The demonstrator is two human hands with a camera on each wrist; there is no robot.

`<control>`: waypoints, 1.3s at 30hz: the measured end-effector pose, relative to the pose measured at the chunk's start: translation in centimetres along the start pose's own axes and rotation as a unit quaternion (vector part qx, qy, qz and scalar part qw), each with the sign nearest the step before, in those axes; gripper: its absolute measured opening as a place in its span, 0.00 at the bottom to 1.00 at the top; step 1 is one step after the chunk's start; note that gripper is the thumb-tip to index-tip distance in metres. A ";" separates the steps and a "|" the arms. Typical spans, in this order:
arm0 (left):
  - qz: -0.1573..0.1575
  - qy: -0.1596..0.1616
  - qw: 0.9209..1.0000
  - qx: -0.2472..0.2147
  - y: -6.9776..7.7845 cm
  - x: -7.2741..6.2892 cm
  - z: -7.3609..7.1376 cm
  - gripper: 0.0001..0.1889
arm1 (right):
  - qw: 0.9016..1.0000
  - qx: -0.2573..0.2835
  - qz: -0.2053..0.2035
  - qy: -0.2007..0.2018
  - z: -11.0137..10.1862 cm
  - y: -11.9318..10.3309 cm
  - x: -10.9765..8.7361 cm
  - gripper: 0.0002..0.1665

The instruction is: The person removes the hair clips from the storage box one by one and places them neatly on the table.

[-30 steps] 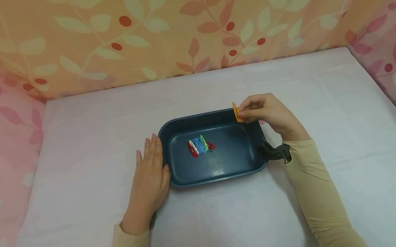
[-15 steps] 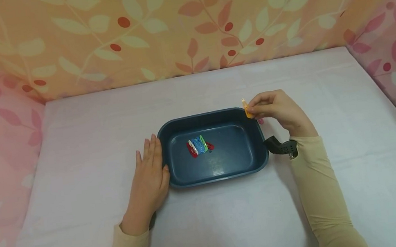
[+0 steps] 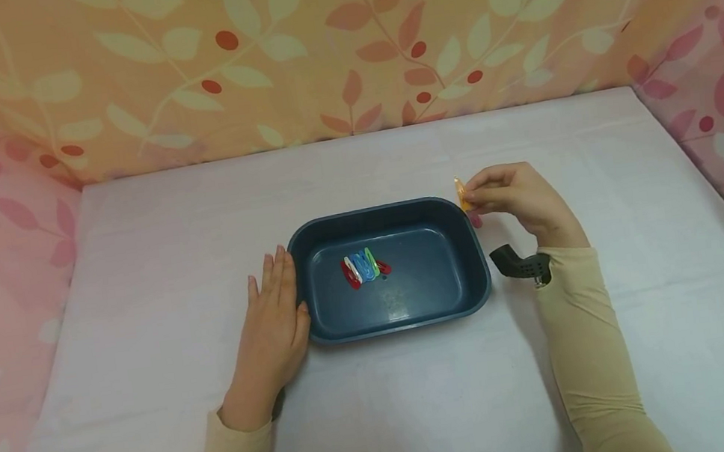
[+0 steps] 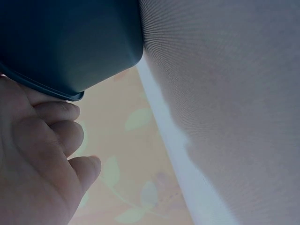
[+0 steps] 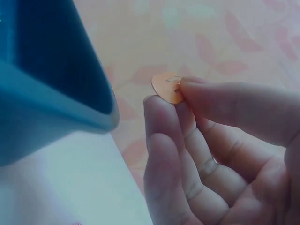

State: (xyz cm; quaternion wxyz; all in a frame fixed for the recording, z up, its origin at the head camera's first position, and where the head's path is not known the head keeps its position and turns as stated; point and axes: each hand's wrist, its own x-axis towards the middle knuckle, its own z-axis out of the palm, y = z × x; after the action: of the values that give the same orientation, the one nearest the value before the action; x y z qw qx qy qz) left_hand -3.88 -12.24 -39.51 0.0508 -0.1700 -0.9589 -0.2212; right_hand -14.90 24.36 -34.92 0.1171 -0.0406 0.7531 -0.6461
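My right hand (image 3: 518, 199) pinches an orange hair clip (image 3: 462, 194) between thumb and fingertips, just beyond the far right corner of the dark blue tray (image 3: 424, 319). In the right wrist view the clip (image 5: 165, 86) pokes out past the thumb, apart from the tray's rim (image 5: 110, 119). My left hand (image 3: 270, 335) rests with straight fingers against the tray's left side; in the left wrist view its fingers lie by the rim. Inside the tray, left of its middle, several hair clips (image 3: 363, 266) in red, white, blue and green lie close together.
Something small and pink (image 3: 476, 220) lies on the white tablecloth (image 3: 199, 223) beside the tray's far right corner, partly under my right hand. A black strap (image 3: 520, 265) sits at the right wrist. Leaf-patterned curtains (image 3: 340, 48) stand behind the table and at both sides.
My right hand has moved right with the orange hair clip, from over the tray's far rim to outside its corner. The left hand and the clips in the tray stay put.
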 end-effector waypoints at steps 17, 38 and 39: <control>0.004 0.005 1.000 0.001 -0.1 0.1 0.1 0.33 | 0.999 0.024 0.021 0.020 -1.6 0.4 -0.1 0.06; 0.000 0.003 1.000 -0.003 0.0 -0.1 0.2 0.33 | 0.993 -0.084 0.087 0.007 -4.5 3.7 -0.2 0.12; -0.001 0.002 1.000 -0.002 -0.1 -0.1 0.2 0.33 | 0.991 -0.094 0.094 0.009 -4.6 3.8 -0.1 0.14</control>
State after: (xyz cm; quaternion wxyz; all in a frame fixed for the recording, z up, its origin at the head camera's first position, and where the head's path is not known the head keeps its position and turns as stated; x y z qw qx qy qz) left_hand -3.83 -12.24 -39.69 0.0523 -0.1689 -0.9585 -0.2237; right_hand -15.46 29.43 -38.05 0.1661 0.0248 0.8122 -0.5587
